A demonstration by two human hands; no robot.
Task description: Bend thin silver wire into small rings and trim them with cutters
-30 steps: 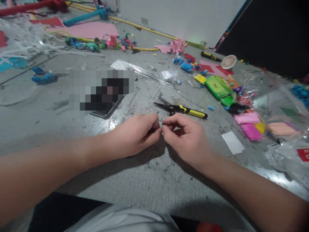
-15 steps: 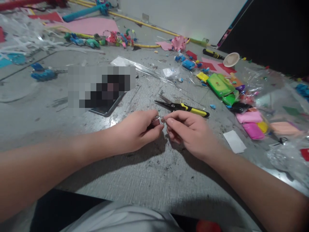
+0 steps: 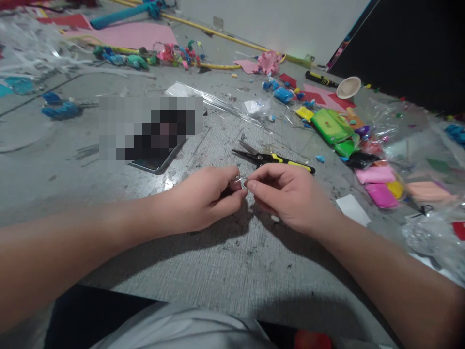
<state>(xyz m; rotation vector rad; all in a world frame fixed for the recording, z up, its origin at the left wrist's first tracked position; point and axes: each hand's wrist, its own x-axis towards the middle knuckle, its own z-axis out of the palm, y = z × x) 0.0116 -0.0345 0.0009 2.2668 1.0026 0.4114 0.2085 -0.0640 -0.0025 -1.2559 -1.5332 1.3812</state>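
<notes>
Readable text: none | green packet (image 3: 331, 127): small printed mark on top, too small to make out | red patch (image 3: 459, 230) by clear plastic, right edge: cut off, illegible | phone (image 3: 156, 164): mostly pixelated, no characters legible

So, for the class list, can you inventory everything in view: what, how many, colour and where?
Table: one, grey, beneath everything
Thin shiny piece: count unclear, clear or silvery, at the fingertips
Cutting tool: one, black and yellow, centre
Phone: one, dark, partly pixelated, left of centre
Soft packs: several, mixed colours, right
White paper: count unclear, white, right
Shallow round dish: one, beige, far right
Clear strands: one bundle, back centre
Ruffled piece: one, pink, back
Pink sheet: one, pink, back left
Tube: one, blue, back left
Black panel: one, black, top right
Smaller scraps: many, uncountable
Left hand: one, bare, centre
Right hand: one, bare, centre right
</notes>
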